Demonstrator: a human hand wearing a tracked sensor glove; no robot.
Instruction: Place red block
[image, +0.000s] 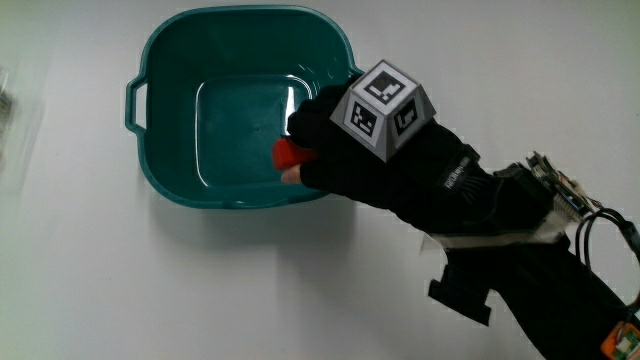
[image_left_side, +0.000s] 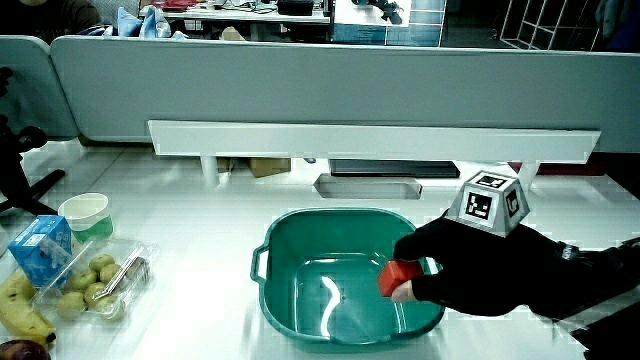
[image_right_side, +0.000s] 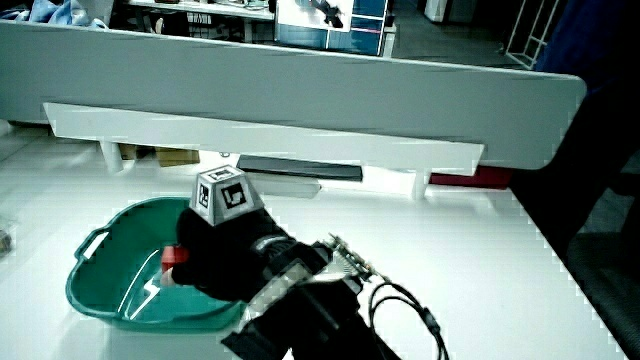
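A red block (image: 290, 155) is held in the gloved hand (image: 325, 145), whose fingers curl around it above the inside of a teal basin (image: 170, 70). In both side views the red block (image_left_side: 398, 275) (image_right_side: 176, 257) sits a little above the basin floor, near the basin wall closest to the forearm. The hand (image_left_side: 425, 265) (image_right_side: 210, 255) reaches in over the basin rim (image_left_side: 300, 225) (image_right_side: 95, 255). The patterned cube (image: 385, 108) rides on the back of the glove. Most of the block is hidden by the fingers.
In a side view a plastic tray of small fruit (image_left_side: 95, 285), a banana (image_left_side: 20, 312), a blue carton (image_left_side: 40, 248) and a paper cup (image_left_side: 87, 215) lie on the table beside the basin. A low grey partition (image_left_side: 330, 95) runs along the table's edge.
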